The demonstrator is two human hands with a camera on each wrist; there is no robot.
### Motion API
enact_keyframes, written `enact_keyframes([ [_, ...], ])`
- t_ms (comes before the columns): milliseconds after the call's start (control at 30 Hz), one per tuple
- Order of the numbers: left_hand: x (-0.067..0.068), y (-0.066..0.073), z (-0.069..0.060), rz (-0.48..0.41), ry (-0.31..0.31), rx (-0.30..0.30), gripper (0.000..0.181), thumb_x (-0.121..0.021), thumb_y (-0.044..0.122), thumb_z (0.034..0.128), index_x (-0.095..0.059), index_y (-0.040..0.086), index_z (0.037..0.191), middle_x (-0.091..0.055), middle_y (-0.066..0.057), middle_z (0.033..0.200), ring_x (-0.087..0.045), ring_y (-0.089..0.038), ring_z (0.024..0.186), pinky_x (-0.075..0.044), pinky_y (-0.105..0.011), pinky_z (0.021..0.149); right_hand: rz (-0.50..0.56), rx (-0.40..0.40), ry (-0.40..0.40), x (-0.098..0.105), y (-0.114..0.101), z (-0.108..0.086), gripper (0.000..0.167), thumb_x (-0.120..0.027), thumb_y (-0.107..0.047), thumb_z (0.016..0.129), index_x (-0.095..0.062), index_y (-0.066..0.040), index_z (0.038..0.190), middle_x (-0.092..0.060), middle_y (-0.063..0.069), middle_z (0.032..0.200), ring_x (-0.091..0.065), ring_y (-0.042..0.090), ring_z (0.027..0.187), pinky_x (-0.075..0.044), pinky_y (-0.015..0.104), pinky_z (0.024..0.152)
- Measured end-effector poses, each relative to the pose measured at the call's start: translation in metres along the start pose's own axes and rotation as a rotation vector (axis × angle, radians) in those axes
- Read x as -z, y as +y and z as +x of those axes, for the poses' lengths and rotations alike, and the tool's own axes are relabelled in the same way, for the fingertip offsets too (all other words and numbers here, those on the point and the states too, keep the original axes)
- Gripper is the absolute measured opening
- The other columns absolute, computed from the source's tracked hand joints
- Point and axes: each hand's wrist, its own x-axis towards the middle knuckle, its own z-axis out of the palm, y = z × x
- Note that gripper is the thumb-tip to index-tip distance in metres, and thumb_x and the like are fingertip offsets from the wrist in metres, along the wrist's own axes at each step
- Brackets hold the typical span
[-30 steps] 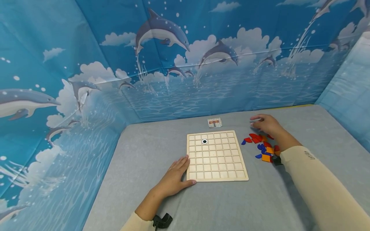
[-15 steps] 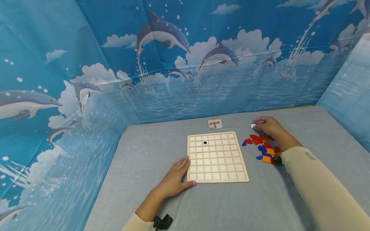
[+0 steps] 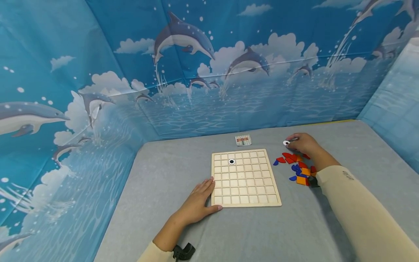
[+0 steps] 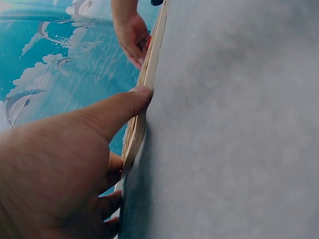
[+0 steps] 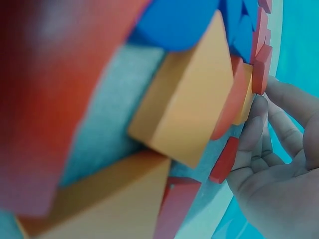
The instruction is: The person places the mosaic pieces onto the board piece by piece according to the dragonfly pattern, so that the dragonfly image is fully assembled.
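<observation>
Wooden grid board [image 3: 246, 183]: bracing with straight-fingered left hand [image 3: 196, 204]; rightward, seemingly pinching eye disc [image 3: 285, 143] shallowly with right hand [image 3: 303, 143], risking dropping.

Curtained-off booth, dolphin-print sea backdrop [image 3: 209, 105], gray-topped table [image 3: 163, 174]

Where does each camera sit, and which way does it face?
Head: worn on the head, facing forward and down at a wooden board, blocks, the left hand and the right hand.
Left wrist: worn there, facing along the board's edge; the left hand shows close, the right hand beyond.
Right wrist: worn there, facing across the blocks; the right hand's fingers show.
Shared by head and left wrist: board, both hands.
</observation>
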Motion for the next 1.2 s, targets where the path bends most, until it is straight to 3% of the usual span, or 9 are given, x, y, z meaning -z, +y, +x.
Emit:
enact_keyframes([
  [600, 0.0, -0.001, 0.002, 0.003, 0.001, -0.008, 0.093, -0.066, 0.055, 0.0931, -0.023, 0.01, 0.161, -0.014, 0.0, 0.171, -0.014, -0.023, 0.159, -0.016, -0.049, 0.129, -0.08, 0.052, 0.014, 0.0, 0.0, 0.0, 0.033, -0.062, -0.019, 0.1, -0.058, -0.003, 0.128, -0.059, 0.022, 0.112, -0.056, 0.031, 0.09, -0.05, 0.032, 0.072],
  [1000, 0.0, 0.001, 0.001, -0.002, 0.003, -0.004, 0.092, -0.068, 0.053, 0.0929, -0.025, 0.009, 0.161, -0.016, -0.001, 0.171, -0.015, -0.024, 0.159, -0.017, -0.05, 0.129, -0.083, 0.16, -0.042, -0.004, -0.015, -0.013, 0.037, -0.064, -0.025, 0.099, -0.059, -0.008, 0.131, -0.061, 0.018, 0.109, -0.056, 0.026, 0.082, -0.051, 0.03, 0.065],
  [1200, 0.0, 0.0, 0.001, 0.001, 0.001, -0.002, 0.092, -0.067, 0.054, 0.0931, -0.024, 0.009, 0.161, -0.015, -0.001, 0.171, -0.014, -0.024, 0.159, -0.016, -0.049, 0.129, -0.084, 0.231, -0.063, -0.009, -0.029, -0.023, 0.04, -0.064, -0.027, 0.099, -0.059, -0.007, 0.133, -0.062, 0.019, 0.113, -0.059, 0.027, 0.086, -0.054, 0.033, 0.07],
])
